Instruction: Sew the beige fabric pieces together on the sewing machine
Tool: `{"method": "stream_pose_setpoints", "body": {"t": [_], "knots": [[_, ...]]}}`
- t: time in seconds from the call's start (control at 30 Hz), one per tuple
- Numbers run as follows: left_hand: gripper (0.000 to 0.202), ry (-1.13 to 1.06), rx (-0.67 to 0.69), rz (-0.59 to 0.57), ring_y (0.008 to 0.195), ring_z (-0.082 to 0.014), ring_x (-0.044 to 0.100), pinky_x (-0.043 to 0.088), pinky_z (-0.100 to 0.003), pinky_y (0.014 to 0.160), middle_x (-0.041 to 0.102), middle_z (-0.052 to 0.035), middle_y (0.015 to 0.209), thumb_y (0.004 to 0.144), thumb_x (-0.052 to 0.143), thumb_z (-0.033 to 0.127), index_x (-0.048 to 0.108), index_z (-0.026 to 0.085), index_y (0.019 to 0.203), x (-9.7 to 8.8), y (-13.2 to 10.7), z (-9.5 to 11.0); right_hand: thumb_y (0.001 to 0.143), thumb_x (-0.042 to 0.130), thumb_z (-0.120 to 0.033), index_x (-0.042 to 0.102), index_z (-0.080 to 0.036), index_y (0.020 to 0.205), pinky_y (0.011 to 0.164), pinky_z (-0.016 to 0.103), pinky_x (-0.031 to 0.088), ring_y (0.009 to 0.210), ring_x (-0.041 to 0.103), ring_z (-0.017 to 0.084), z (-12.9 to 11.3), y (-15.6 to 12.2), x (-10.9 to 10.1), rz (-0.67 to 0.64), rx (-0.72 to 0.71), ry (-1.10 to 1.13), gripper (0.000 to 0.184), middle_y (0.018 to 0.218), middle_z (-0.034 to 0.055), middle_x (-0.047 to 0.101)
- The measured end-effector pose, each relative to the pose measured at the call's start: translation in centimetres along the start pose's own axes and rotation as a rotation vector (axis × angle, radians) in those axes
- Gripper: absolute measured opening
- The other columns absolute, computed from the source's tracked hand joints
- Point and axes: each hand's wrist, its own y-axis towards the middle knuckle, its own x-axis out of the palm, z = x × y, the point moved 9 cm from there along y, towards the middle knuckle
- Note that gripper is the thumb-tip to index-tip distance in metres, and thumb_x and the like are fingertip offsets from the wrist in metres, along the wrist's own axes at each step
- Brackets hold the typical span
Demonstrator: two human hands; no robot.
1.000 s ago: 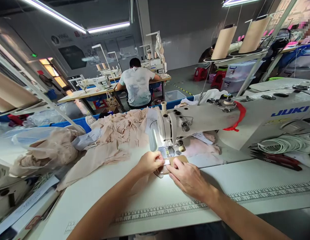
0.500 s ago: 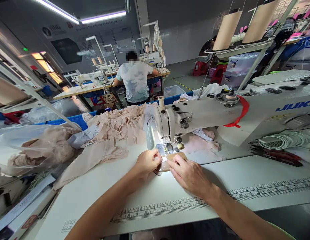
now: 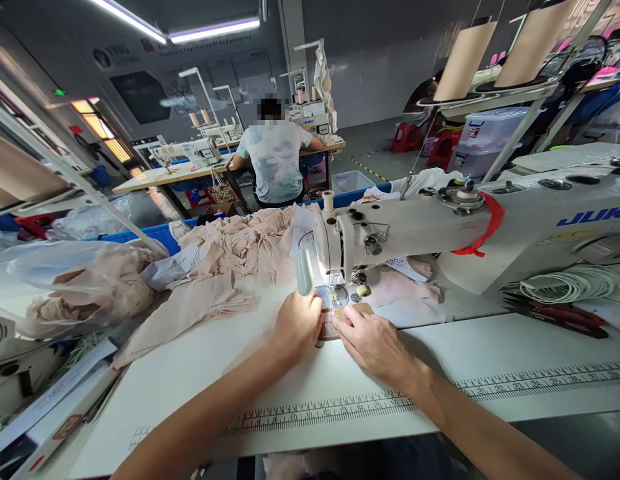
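Note:
A white sewing machine (image 3: 405,230) stands over the work table, its needle and presser foot (image 3: 339,293) lit by a small lamp (image 3: 304,272). My left hand (image 3: 299,323) is closed just left of the foot, fingertips close to the metal needle plate; what it pinches is hidden. Right of it, my right hand (image 3: 370,339) is curled, with thumb and fingertips together on a brown plate (image 3: 331,331) in front of the foot. Any small piece beneath these fingers cannot be made out. Pinkish fabric (image 3: 407,288) lies under the machine arm.
Beige fabric pieces (image 3: 250,243) are heaped behind and to the left. A clear plastic bag (image 3: 90,277) of fabric sits at left. Dark-bladed snips (image 3: 560,313) and coiled pale cord (image 3: 580,283) lie at right. A printed ruler (image 3: 370,407) runs along the front edge. A co-worker (image 3: 275,157) sits ahead.
My left hand has moved forward toward the presser foot, and the white bit at its fingertips no longer shows. My right hand stays nearly in place. The view has shifted slightly.

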Motion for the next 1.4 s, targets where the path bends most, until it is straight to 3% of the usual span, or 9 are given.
{"method": "stream_pose_setpoints", "body": {"t": [0.1,0.17,0.27,0.4,0.67,0.87,1.2,1.33,1.4], "knots": [[0.025,0.068,0.263,0.13,0.092,-0.0252,0.066,0.057,-0.038,0.079,0.069,-0.0121,0.103,0.095,0.04,0.007,0.063,0.018,0.096,-0.1,-2.1,3.3,0.097,0.049,-0.013,0.068,-0.018,0.1,0.063,0.033,0.036,0.073,0.055,0.017,-0.2,-0.1,0.5,-0.015,0.001,-0.032,0.02,0.094,0.0057,0.063],[0.026,0.077,0.332,0.175,0.095,-0.0258,0.066,0.059,-0.039,0.082,0.069,-0.0133,0.104,0.095,0.041,0.007,0.063,0.015,0.106,0.4,-3.4,4.3,0.097,0.05,-0.014,0.068,-0.018,0.105,0.064,0.033,0.038,0.074,0.057,0.018,-0.3,-0.2,0.6,-0.018,0.0,-0.039,0.02,0.096,0.006,0.064],[0.03,0.095,0.337,0.221,0.098,-0.0275,0.067,0.061,-0.043,0.088,0.07,-0.0155,0.106,0.094,0.041,0.009,0.061,0.011,0.117,1.0,-4.3,4.5,0.097,0.051,-0.014,0.067,-0.018,0.117,0.064,0.033,0.038,0.075,0.058,0.018,-0.5,-0.2,0.5,-0.008,0.0,-0.05,0.025,0.098,0.0064,0.066],[0.035,0.112,0.373,0.233,0.102,-0.0283,0.068,0.063,-0.044,0.092,0.07,-0.0176,0.109,0.095,0.04,0.011,0.061,0.008,0.123,1.3,-4.5,4.4,0.096,0.05,-0.013,0.068,-0.02,0.116,0.062,0.033,0.039,0.075,0.059,0.018,-0.6,-0.3,-0.1,0.054,0.009,-0.043,0.027,0.095,0.0057,0.066],[0.035,0.087,0.396,0.216,0.099,-0.0277,0.067,0.064,-0.042,0.086,0.071,-0.0179,0.11,0.094,0.042,0.012,0.065,0.01,0.12,1.7,-2.3,2.9,0.098,0.04,-0.012,0.067,-0.02,0.086,0.053,0.032,0.028,0.055,0.05,0.014,3.2,-0.4,-1.2,0.217,0.214,0.039,0.031,0.083,0.005,0.063],[0.033,0.037,0.413,0.273,0.097,-0.0268,0.066,0.065,-0.04,0.081,0.07,-0.0171,0.106,0.097,0.042,0.013,0.064,0.011,0.12,2.3,-0.8,1.9,0.098,0.038,-0.015,0.068,-0.021,0.089,0.053,0.031,0.031,0.057,0.053,0.014,4.2,-0.5,-0.7,0.217,0.229,0.066,0.032,0.085,0.0048,0.065],[0.035,0.039,0.409,0.233,0.101,-0.0278,0.067,0.065,-0.041,0.083,0.071,-0.0185,0.11,0.1,0.039,0.016,0.067,0.01,0.12,2.1,-0.5,2.1,0.1,0.04,-0.018,0.069,-0.02,0.092,0.057,0.03,0.035,0.063,0.059,0.014,4.6,-0.5,0.3,0.14,0.277,0.12,0.03,0.089,0.0048,0.068],[0.033,0.051,0.426,0.236,0.099,-0.0276,0.067,0.064,-0.041,0.083,0.071,-0.0179,0.107,0.099,0.04,0.016,0.068,0.011,0.116,1.9,-0.5,2.3,0.102,0.045,-0.027,0.07,-0.021,0.099,0.064,0.029,0.041,0.078,0.066,0.018,6.3,0.1,0.4,0.124,0.37,0.276,0.026,0.098,0.0073,0.074],[0.031,0.064,0.439,0.234,0.098,-0.0273,0.066,0.064,-0.04,0.084,0.071,-0.0171,0.105,0.099,0.041,0.015,0.068,0.011,0.113,1.9,-0.4,2.3,0.103,0.046,-0.032,0.068,-0.02,0.096,0.064,0.028,0.04,0.077,0.066,0.019,7.5,0.7,0.3,0.117,0.435,0.337,0.026,0.093,0.0075,0.075]]}}
